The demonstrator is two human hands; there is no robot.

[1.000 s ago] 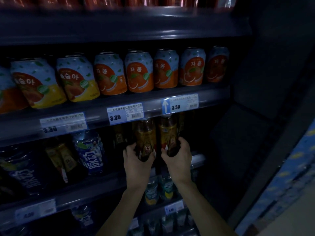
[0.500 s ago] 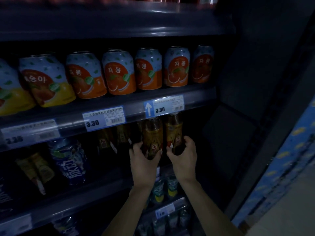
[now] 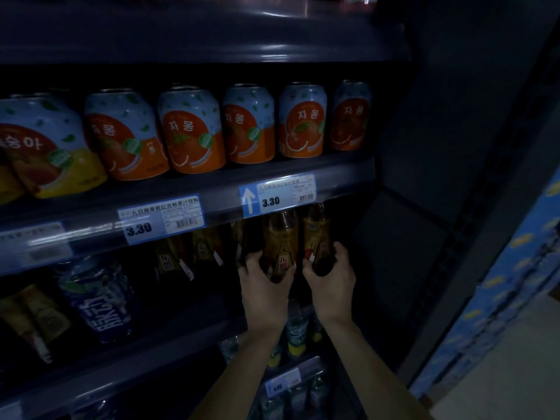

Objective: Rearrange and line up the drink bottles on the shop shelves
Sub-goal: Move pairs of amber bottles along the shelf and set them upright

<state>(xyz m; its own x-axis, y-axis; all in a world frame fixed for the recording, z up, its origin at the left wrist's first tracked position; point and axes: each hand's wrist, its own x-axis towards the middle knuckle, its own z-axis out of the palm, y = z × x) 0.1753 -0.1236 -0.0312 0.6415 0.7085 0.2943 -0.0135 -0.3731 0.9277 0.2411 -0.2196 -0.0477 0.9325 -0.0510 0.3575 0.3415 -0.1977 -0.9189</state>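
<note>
Your left hand (image 3: 263,278) wraps the base of one amber plastic tea bottle (image 3: 280,247) and your right hand (image 3: 331,275) wraps its twin (image 3: 315,237), both grips closed low, likely so you can slide them level at the right end of the dark middle shelf (image 3: 169,338).

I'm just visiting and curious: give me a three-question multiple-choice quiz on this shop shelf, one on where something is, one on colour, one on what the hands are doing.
1. Where is the price tag with the white arrow?
A. shelf edge below the cans
B. floor
C. on a can

2. Main lower colour of the rightmost cans?
A. green
B. orange
C. purple

3. What are the hands doing?
A. hanging empty
B. each gripping a bottle
C. holding one can

Answers:
1 A, the arrow tag sits on the shelf edge.
2 B, the cans are orange below.
3 B, the left hand and right hand each wrap an amber bottle.
</note>
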